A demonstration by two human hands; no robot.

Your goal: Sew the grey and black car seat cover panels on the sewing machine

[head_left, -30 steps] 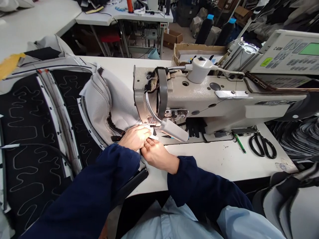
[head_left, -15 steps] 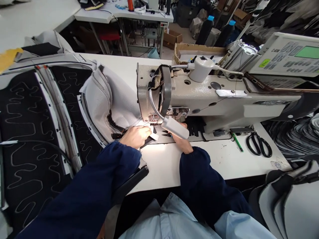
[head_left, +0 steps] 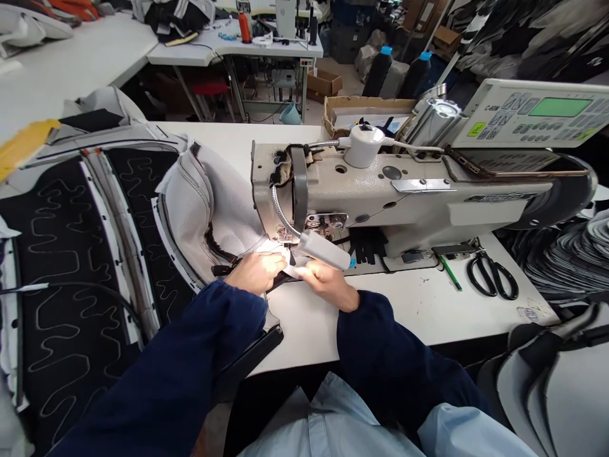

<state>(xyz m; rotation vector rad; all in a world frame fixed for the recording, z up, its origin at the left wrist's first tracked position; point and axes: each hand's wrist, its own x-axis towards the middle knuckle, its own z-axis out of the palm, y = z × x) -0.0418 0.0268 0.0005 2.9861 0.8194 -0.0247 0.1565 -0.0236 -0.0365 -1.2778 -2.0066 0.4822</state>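
My left hand is closed at the sewing machine's needle end, its fingers pressed together on the edge of a grey and black sewn cover. A narrow white strip runs out from beside those fingertips. Thumb and fingers of my right hand pinch the strip's free end, just right of my left hand. A small lamp on a bendy metal neck lights this spot and hangs over my right fingers. The needle itself is hidden.
Black-handled scissors and a green pen-like tool lie to the right. Something small and blue is by the lamp. Black strips lie under the machine arm. The cover's quilted black panels spread over the left side.
My right hand has come from under the lamp toward me and left, and now grips the white strip's end. My left hand stays nearly in place. The view has shifted slightly.
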